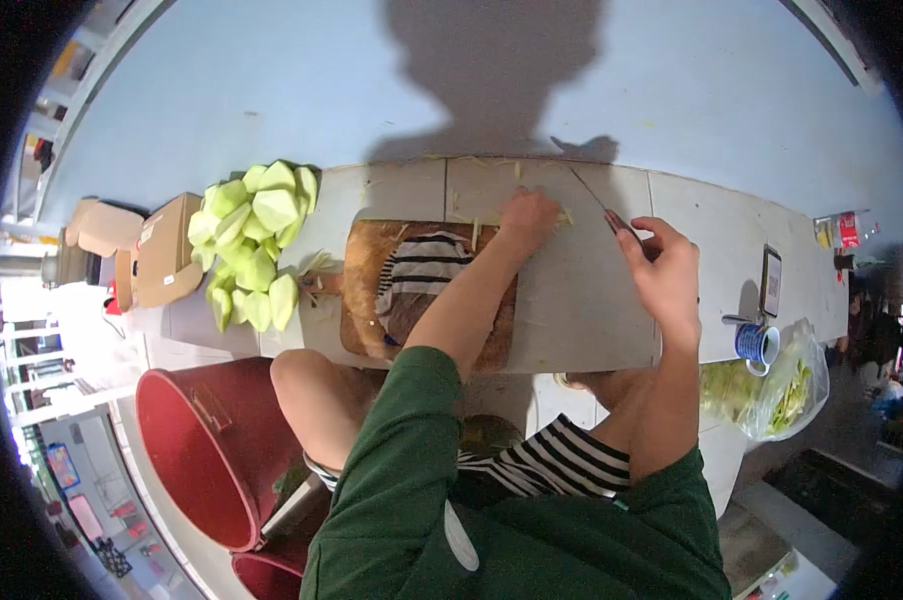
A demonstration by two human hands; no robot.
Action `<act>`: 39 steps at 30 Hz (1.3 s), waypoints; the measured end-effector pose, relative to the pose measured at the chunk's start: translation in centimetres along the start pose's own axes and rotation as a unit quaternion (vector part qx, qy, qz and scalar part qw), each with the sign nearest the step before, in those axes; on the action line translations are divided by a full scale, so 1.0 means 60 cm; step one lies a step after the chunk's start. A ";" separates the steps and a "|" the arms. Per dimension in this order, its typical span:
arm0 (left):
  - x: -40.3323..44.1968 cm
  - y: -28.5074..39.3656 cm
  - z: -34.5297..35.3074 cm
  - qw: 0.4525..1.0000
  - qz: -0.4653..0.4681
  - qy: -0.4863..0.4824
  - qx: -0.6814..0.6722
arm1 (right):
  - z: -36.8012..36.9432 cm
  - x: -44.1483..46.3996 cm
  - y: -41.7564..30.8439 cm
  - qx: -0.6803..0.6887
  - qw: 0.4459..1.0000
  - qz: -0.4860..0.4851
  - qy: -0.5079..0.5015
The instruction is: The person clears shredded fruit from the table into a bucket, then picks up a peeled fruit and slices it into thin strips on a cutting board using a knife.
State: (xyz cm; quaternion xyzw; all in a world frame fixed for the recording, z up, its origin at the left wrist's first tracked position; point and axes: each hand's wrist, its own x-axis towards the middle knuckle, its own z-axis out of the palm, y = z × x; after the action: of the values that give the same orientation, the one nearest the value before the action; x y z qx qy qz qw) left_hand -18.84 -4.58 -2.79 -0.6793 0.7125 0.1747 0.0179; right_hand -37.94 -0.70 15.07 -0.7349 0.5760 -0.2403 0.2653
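My right hand is closed round the handle of a thin knife, its blade pointing up and to the left over the tiled counter. Low over the counter near the wall is my left hand, beside thin pale green shreds; its fingers are too small to tell whether they hold anything. A round wooden board with a handle lies under my left forearm, and a striped black-and-white cloth rests on it. Peeled green pieces are piled at the left.
Cardboard boxes stand at the far left, and a large red bin is below. On the right are a phone, a blue cup, a plastic bag of greens and a bottle. A wall borders the counter.
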 end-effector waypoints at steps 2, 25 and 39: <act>0.001 -0.008 0.008 0.996 0.051 0.072 -0.007 | 0.003 -0.002 -0.006 -0.004 1.000 0.000 -0.004; -0.838 -0.434 -0.273 0.620 -0.369 0.487 -0.492 | 0.019 -0.015 -0.012 -0.019 1.000 -0.014 -0.007; -1.113 -0.425 -0.026 0.711 -0.634 0.290 -0.091 | 0.073 -0.051 -0.029 0.043 0.993 0.018 -0.113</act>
State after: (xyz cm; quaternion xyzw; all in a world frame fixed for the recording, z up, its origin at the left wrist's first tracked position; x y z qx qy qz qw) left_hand 11.44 58.82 10.53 -0.9871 0.0655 -0.0188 -0.1449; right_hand -34.48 3.09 12.81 -0.7349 0.5448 -0.1754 0.3639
